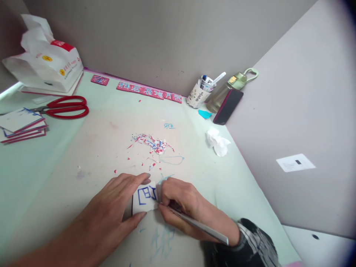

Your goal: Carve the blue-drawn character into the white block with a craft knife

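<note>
A small white card (144, 207) with a blue hand-drawn character lies on the table in front of me. My left hand (122, 200) grips it from the left, thumb at the near edge and fingers at the far edge. In my right hand (186, 205) is a slim silver-grey craft knife (203, 227), held like a pen. Its tip points at the right side of the blue character. Whether the tip touches the card I cannot tell. Just beyond the card sits a pile of red, white and blue scraps (151, 142).
Red-handled scissors (68, 107) and stacked cards (22, 124) lie at left, below a white paper bag (55, 66). Red character tiles (148, 91) line the back. A pen cup (200, 92), green bottle (222, 96), leaning phone (228, 106) and crumpled tissue (217, 142) stand along the right.
</note>
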Tool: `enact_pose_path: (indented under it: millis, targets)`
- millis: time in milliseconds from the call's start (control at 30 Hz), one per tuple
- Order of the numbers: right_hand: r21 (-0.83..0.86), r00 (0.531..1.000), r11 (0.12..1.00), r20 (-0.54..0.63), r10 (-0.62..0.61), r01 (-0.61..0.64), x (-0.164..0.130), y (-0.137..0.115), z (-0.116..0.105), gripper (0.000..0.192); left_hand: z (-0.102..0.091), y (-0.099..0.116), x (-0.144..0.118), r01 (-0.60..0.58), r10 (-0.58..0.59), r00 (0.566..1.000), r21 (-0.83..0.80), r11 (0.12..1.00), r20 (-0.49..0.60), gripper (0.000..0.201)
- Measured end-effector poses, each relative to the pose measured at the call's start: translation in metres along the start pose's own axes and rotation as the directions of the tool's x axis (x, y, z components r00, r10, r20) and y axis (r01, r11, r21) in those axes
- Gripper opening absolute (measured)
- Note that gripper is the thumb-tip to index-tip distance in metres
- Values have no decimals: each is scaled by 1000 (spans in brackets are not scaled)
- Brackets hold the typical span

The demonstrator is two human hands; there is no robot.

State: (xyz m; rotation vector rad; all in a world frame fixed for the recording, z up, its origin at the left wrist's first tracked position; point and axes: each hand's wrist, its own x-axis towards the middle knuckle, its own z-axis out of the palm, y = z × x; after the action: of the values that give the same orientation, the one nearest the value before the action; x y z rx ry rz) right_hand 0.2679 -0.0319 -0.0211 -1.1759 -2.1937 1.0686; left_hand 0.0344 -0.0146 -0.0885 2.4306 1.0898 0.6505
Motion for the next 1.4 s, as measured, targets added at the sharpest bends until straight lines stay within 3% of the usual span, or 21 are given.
enact_pose_path:
  millis: [767, 967, 1400]
  targets:
    - [-46, 998, 997, -18, -65, 64, -2, 2, 1, 26, 2, -11, -6, 26, -19, 998, -124, 992, 61, 59]
    - [-84, 990, 987, -23, -136, 134, -3, 6, 6, 28, -5, -17, -3, -66, 83, 988, -125, 990, 130, 58]
    - [-28, 986, 985, -13, -169, 168, -4, 7, 6, 28, -8, -25, 2, -66, 96, 986, -202, 977, 139, 48]
